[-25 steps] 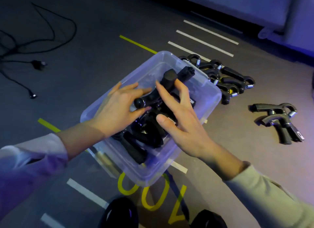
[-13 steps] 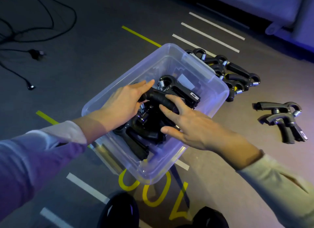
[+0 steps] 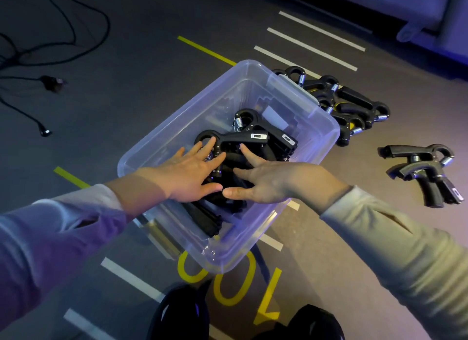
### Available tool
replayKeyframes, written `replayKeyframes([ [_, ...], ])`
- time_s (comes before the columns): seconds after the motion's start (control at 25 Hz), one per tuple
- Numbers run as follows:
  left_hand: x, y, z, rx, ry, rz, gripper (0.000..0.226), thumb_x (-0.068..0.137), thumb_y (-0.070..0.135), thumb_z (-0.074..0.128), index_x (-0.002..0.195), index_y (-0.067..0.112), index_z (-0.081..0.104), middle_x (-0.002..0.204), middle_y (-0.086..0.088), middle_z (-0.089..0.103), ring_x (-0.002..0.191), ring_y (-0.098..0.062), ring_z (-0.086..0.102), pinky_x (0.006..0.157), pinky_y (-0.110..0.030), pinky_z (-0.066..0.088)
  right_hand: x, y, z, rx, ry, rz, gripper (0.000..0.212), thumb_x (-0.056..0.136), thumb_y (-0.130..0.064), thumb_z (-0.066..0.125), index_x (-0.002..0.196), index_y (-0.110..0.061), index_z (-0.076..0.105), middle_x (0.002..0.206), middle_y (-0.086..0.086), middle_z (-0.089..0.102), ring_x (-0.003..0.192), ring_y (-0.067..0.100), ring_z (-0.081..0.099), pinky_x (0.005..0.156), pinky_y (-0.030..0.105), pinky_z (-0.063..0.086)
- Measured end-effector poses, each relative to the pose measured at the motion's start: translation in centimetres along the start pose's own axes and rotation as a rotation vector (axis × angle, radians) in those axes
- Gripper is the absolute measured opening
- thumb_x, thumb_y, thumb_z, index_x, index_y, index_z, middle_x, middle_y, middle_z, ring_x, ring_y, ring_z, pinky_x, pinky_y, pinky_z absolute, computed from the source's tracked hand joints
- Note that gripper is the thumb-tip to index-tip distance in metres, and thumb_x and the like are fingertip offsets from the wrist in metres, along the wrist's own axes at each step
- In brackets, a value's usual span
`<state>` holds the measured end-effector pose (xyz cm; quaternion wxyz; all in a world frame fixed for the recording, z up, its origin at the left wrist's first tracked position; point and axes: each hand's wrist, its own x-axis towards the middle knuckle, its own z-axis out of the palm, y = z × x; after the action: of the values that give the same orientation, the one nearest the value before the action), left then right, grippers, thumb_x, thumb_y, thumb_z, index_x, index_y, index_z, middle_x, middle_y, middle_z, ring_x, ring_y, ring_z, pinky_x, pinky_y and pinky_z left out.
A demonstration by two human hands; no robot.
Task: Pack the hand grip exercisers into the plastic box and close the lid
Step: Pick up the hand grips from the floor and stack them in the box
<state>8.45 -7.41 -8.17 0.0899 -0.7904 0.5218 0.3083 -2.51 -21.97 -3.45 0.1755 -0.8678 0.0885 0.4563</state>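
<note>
Both the left hand and right hand lie flat with fingers spread, gripping nothing, on grip exercisers piled in the clear plastic box, while two loose groups wait on the floor and no lid shows.

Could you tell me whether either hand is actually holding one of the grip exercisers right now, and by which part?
Neither: the left hand and right hand lie open and flat on the exercisers in the box.
</note>
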Motion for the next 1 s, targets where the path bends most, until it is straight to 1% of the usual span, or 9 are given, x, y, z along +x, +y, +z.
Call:
replayKeyframes([
  [0.12, 0.1, 0.1, 0.0, -0.021, -0.022, -0.034, 0.069, 0.093, 0.052, 0.033, 0.145, 0.033, -0.009, 0.152, -0.01, -0.024, 0.142, -0.025, -0.013, 0.113, -0.045, 0.003, -0.2, -0.5, 0.2, -0.019, 0.008, -0.025, 0.089, 0.081, -0.077, 0.022, 0.149, -0.02, 0.021, 0.157, 0.004, -0.018, 0.146, 0.022, 0.007, 0.113, 0.038, 0.017],
  [0.24, 0.2, 0.2, 0.3, 0.01, -0.011, -0.03, 0.067, 0.095, 0.048, 0.032, 0.144, 0.034, -0.01, 0.154, -0.006, -0.018, 0.141, -0.025, -0.015, 0.114, -0.049, 0.001, -0.3, -1.2, 0.7, 0.007, -0.005, -0.045, 0.09, 0.082, -0.076, 0.021, 0.149, -0.016, 0.02, 0.158, 0.011, -0.009, 0.146, 0.025, 0.005, 0.114, 0.039, 0.016],
  [0.32, 0.3, 0.2, 0.5, -0.005, -0.009, -0.024, 0.065, 0.095, 0.045, 0.033, 0.144, 0.036, -0.01, 0.155, -0.001, -0.018, 0.142, -0.028, -0.012, 0.114, -0.05, 0.003, 0.1, -1.5, 0.9, -0.004, -0.02, -0.025, 0.088, 0.082, -0.076, 0.025, 0.148, -0.017, 0.022, 0.158, 0.013, 0.001, 0.144, 0.029, 0.016, 0.114, 0.042, 0.023],
  [0.44, 0.6, 0.3, 0.7, -0.078, -0.016, -0.022, 0.061, 0.097, 0.037, 0.035, 0.145, 0.037, -0.003, 0.155, 0.002, -0.015, 0.143, -0.028, 0.001, 0.113, -0.046, 0.015, 0.7, -2.1, 1.2, -0.015, -0.03, -0.021, 0.08, 0.084, -0.072, 0.033, 0.143, -0.017, 0.033, 0.149, 0.014, 0.021, 0.13, 0.033, 0.038, 0.105, 0.042, 0.035],
  [0.52, 1.1, 0.5, 0.7, -0.142, -0.012, -0.019, 0.058, 0.098, 0.032, 0.036, 0.146, 0.035, 0.004, 0.156, 0.002, -0.012, 0.143, -0.022, 0.002, 0.11, -0.04, 0.021, 0.9, -2.0, 1.4, 0.015, -0.027, -0.033, 0.079, 0.085, -0.07, 0.034, 0.146, -0.019, 0.026, 0.155, 0.014, 0.011, 0.136, 0.033, 0.031, 0.109, 0.042, 0.031],
  [0.6, 1.7, 0.7, 0.5, -0.166, -0.016, -0.026, 0.055, 0.098, 0.029, 0.035, 0.146, 0.035, 0.007, 0.156, 0.002, -0.012, 0.143, -0.021, -0.005, 0.111, -0.04, 0.019, 1.2, -1.9, 1.4, -0.004, -0.035, -0.029, 0.082, 0.086, -0.069, 0.034, 0.15, -0.021, 0.016, 0.158, 0.013, -0.009, 0.142, 0.032, 0.022, 0.113, 0.043, 0.026],
  [0.76, 2.3, 0.3, -0.3, -0.06, -0.01, -0.032, 0.056, 0.098, 0.033, 0.034, 0.146, 0.035, 0.006, 0.156, -0.001, -0.014, 0.142, -0.024, -0.012, 0.113, -0.044, 0.014, 1.5, -1.8, 1.5, -0.08, 0.013, 0.007, 0.079, 0.088, -0.065, 0.037, 0.149, -0.032, -0.001, 0.154, 0.0, -0.027, 0.141, 0.033, 0.024, 0.109, 0.047, 0.03],
  [0.88, 1.7, 0.2, -0.2, 0.158, 0.042, -0.014, 0.062, 0.097, 0.042, 0.031, 0.145, 0.033, -0.006, 0.154, -0.006, -0.021, 0.141, -0.028, -0.016, 0.113, -0.05, -0.003, 0.9, -1.3, 1.5, -0.084, 0.102, -0.047, 0.079, 0.086, -0.069, 0.033, 0.148, -0.038, -0.005, 0.155, -0.005, -0.026, 0.145, 0.029, 0.014, 0.11, 0.049, 0.027],
  [1.0, 0.2, 0.6, 0.4, 0.318, 0.181, -0.025, 0.074, 0.092, 0.056, 0.022, 0.137, 0.026, -0.027, 0.149, -0.006, -0.03, 0.138, -0.029, -0.024, 0.107, -0.053, -0.017, 0.9, -0.8, 1.8, -0.144, 0.044, 0.028, 0.085, 0.08, -0.079, 0.022, 0.144, -0.039, -0.017, 0.148, -0.006, -0.038, 0.144, 0.032, -0.016, 0.115, 0.054, 0.007],
])
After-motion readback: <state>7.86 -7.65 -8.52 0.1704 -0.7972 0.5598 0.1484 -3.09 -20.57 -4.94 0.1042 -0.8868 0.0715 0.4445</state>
